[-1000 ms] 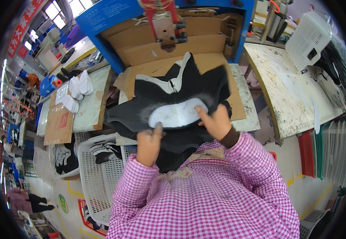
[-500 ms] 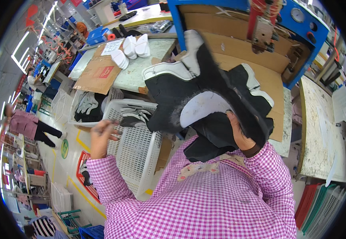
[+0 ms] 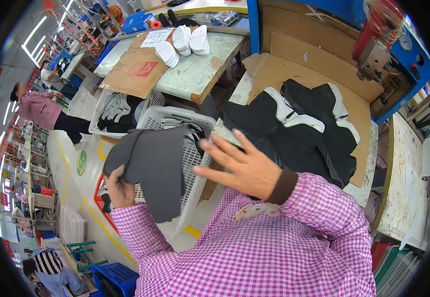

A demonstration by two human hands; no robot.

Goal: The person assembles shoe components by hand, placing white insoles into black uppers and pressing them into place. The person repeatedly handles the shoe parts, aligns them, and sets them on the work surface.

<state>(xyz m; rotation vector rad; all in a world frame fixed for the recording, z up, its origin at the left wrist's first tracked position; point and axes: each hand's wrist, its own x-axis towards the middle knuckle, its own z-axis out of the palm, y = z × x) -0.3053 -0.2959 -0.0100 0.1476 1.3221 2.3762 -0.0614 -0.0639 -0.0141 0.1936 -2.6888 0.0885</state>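
My left hand (image 3: pixel 119 189) grips the lower left edge of a black fabric shoe upper (image 3: pixel 158 163), held over a white plastic basket (image 3: pixel 190 185). A bit of its far right end shows white and black edging. My right hand (image 3: pixel 247 166) is open with fingers spread, just right of that upper; whether a fingertip touches it I cannot tell. On the cardboard-covered bench to the right lie more black shoe uppers (image 3: pixel 299 143) with white linings, overlapping one another. Inside the basket, black and white pieces (image 3: pixel 173 122) show behind the held upper.
A blue-framed machine (image 3: pixel 412 64) with a red head (image 3: pixel 373 39) stands over the bench. Stacks of white cut pieces (image 3: pixel 198 39) rest on the left table with flat cardboard (image 3: pixel 133 69). Another white basket (image 3: pixel 96 111) holds pieces. A person (image 3: pixel 39 109) stands far left.
The upper my right hand held up is out of that hand, which has moved left and opened. My left hand, raised without an upper before, now holds one. The view has shifted.
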